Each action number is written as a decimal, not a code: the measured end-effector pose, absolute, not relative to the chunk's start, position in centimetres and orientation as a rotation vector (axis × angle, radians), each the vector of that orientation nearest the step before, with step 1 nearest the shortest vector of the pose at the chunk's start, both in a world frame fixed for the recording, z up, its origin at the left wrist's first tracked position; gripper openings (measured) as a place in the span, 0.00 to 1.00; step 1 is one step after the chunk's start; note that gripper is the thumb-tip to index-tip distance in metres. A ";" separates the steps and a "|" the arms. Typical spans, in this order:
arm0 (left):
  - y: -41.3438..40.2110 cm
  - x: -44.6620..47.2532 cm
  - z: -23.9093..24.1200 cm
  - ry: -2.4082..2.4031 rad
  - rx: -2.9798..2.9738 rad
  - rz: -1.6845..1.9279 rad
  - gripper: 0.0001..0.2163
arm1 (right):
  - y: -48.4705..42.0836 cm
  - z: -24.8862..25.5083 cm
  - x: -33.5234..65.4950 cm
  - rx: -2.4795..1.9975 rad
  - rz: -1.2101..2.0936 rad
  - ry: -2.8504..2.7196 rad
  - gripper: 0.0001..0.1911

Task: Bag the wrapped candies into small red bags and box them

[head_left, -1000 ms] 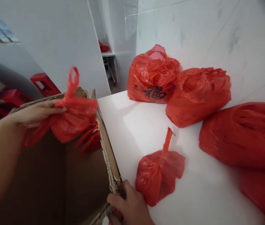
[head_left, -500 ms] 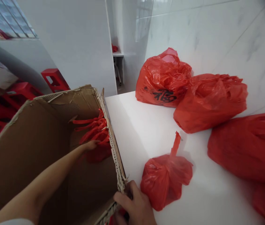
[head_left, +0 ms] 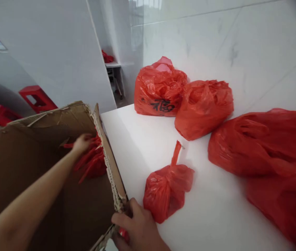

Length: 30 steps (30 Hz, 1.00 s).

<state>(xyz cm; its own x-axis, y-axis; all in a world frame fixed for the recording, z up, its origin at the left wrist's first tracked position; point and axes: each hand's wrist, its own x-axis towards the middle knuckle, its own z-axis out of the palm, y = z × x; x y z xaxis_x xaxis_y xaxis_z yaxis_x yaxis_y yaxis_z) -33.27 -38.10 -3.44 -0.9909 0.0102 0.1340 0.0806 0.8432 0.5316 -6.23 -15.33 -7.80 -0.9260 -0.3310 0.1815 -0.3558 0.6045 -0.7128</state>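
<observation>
A large cardboard box (head_left: 30,150) with ragged cut rims fills the lower left. My left hand (head_left: 83,143) reaches into it, over several red plastic bags (head_left: 95,162) bunched in the far right corner. Its fingers are blurred and partly hidden among the red plastic. At the near right corner, my right hand (head_left: 136,225) is closed around the box's rim. Just to the right, a small tied red plastic bag (head_left: 166,195) rests on the white table, its knotted tail pointing up.
Fuller red bags stand along the marble wall: one with black print (head_left: 161,92), a second bag (head_left: 205,108) touching it, and a large bag (head_left: 258,146) at the right. Red stools (head_left: 38,99) stand beyond the box. A grey panel (head_left: 53,45) rises behind.
My left hand has moved from the near side of the bags in the box up and over them. My right hand keeps hold of the rim. The whole view has shifted.
</observation>
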 end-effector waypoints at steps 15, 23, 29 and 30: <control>-16.1 -18.8 2.0 -3.204 -1.535 -0.264 0.19 | -16.0 -9.5 -5.6 0.587 0.959 -2.703 0.26; -28.4 -28.1 8.3 -2.818 -1.046 -1.622 0.15 | -15.5 -8.3 -5.8 0.638 0.992 -2.735 0.24; -43.3 -30.5 8.7 -2.590 -0.034 -1.934 0.22 | -15.4 -7.6 -6.1 0.671 0.992 -2.723 0.21; -45.4 -30.8 8.1 -2.652 0.076 -1.936 0.24 | -15.4 -7.6 -6.1 0.676 0.989 -2.717 0.21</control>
